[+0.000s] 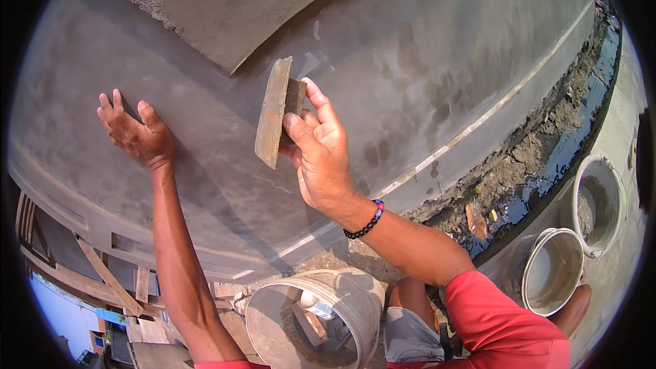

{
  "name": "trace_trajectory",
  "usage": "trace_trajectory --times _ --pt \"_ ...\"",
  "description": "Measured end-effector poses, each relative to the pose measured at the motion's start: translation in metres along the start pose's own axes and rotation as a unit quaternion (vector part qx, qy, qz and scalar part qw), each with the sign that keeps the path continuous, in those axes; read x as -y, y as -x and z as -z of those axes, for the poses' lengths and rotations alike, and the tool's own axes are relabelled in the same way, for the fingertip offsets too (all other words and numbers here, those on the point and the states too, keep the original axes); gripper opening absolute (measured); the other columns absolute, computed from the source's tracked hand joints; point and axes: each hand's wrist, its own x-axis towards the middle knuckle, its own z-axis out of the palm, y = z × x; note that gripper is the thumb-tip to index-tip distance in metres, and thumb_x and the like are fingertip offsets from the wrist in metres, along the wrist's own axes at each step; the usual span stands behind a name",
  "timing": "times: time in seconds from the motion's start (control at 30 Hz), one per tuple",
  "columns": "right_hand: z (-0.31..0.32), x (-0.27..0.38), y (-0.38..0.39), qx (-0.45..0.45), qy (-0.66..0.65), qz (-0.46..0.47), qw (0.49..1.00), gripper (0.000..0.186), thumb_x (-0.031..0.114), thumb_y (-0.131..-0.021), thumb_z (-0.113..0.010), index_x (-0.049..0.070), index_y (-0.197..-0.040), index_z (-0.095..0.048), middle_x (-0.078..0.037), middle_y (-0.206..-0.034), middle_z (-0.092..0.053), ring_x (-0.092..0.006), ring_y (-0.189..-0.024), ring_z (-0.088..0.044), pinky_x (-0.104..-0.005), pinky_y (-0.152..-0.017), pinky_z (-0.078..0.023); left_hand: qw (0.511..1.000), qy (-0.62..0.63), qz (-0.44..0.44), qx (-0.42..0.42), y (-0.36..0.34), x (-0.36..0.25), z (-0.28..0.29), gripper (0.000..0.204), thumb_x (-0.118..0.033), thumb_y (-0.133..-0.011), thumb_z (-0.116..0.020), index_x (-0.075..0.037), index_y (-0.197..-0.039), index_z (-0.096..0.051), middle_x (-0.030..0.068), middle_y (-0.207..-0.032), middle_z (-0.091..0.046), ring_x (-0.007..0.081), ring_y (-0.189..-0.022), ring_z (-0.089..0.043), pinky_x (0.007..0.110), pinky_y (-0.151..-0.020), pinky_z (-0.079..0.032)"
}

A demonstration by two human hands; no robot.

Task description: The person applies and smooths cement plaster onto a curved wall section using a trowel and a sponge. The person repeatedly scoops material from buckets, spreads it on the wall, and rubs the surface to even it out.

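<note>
My right hand grips a wooden plastering float by its handle, holding it edge-on just off a grey cement wall. A patch of rough fresh plaster lies on the wall above the float. My left hand presses flat against the wall to the left, fingers spread, holding nothing. A dark bead bracelet circles my right wrist.
A grey bucket with tools and mortar stands below my arms. Two more buckets sit at the right on pale ground. A muddy trench with dark water runs along the wall's foot. Wooden boards lie lower left.
</note>
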Motion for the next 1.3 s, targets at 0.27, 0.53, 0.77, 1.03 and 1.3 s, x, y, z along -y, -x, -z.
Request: trace_trajectory --times 0.27,0.53,0.77,1.03,1.3 --pt "0.100 0.093 0.000 -0.009 -0.111 -0.028 0.993 0.043 0.012 -0.099 -0.045 0.002 -0.140 -0.036 -0.009 -0.123 -0.057 -0.0150 -0.109 -0.059 -0.0320 -0.091 -0.052 1.000 -0.006 -0.010 0.009 0.001 0.004 -0.001 0.053 -0.036 -0.093 -0.044 -0.007 -0.138 -0.044 0.0148 -0.149 -0.035 0.0333 -0.139 -0.030 0.049 -0.113 -0.022" --pt "0.146 0.101 0.061 -0.034 -0.150 -0.061 0.986 0.053 0.013 -0.099 -0.048 0.001 -0.146 -0.028 -0.011 -0.134 -0.052 -0.0157 -0.119 -0.054 -0.0322 -0.098 -0.047 1.000 0.004 -0.028 0.009 0.004 0.006 -0.006 0.052 -0.032 -0.094 -0.042 -0.004 -0.137 -0.044 0.0186 -0.147 -0.035 0.0335 -0.137 -0.031 0.049 -0.112 -0.024" --pt "0.202 0.074 0.142 -0.176 -0.193 -0.101 0.960 0.052 0.013 -0.099 -0.049 -0.003 -0.145 -0.029 -0.013 -0.135 -0.050 -0.0164 -0.120 -0.052 -0.0309 -0.101 -0.044 1.000 -0.006 -0.013 0.017 -0.002 0.009 -0.001 0.053 -0.030 -0.094 -0.041 -0.002 -0.139 -0.042 0.0190 -0.148 -0.035 0.0336 -0.137 -0.032 0.048 -0.111 -0.025" --pt "0.242 0.082 0.173 -0.250 -0.195 -0.059 0.947 0.049 0.004 -0.095 -0.044 -0.002 -0.143 -0.033 -0.012 -0.133 -0.052 -0.0184 -0.120 -0.053 -0.0315 -0.100 -0.043 0.998 -0.039 -0.028 0.027 -0.003 0.013 -0.002 0.056 -0.034 -0.094 -0.038 -0.002 -0.140 -0.041 0.0192 -0.148 -0.034 0.0338 -0.137 -0.031 0.047 -0.113 -0.024" --pt "0.206 0.118 0.120 -0.242 -0.212 0.018 0.947 0.055 0.001 -0.092 -0.045 0.005 -0.145 -0.031 -0.008 -0.132 -0.051 -0.0183 -0.118 -0.054 -0.0345 -0.096 -0.047 0.999 -0.036 -0.024 0.022 0.006 0.006 -0.001 0.057 -0.035 -0.094 -0.039 0.000 -0.139 -0.041 0.0197 -0.149 -0.033 0.0346 -0.138 -0.030 0.048 -0.113 -0.023"
